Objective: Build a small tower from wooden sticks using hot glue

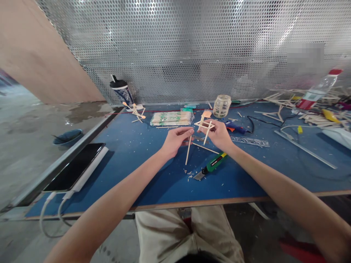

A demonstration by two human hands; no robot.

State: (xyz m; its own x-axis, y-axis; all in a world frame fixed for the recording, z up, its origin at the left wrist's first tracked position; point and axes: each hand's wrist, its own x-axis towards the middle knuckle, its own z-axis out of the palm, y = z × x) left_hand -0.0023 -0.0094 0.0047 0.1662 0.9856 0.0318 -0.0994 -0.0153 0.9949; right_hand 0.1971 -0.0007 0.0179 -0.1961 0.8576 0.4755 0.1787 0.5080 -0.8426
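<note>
My left hand [178, 139] pinches the top of a thin wooden stick [188, 150], which hangs down over the table. My right hand [218, 134] is closed on a small frame of wooden sticks [207, 132], partly covered by the fingers, with an orange rounded piece [206, 114] at its far end. The two hands are close together above the blue table [153, 175]. Below them another wooden stick [206, 148] lies on the table. Nearer to me is a green utility knife [215, 163] with its blade out, among small wood shavings.
Behind the hands lie a plastic-wrapped pack of sticks [172, 118] and a glass jar [221, 106]. At right are a blue glue gun [236, 128], a clear ruler [251, 141] and a bottle [315, 94]. Left are a phone [76, 166], a tumbler [122, 90] and a stick figure [136, 111].
</note>
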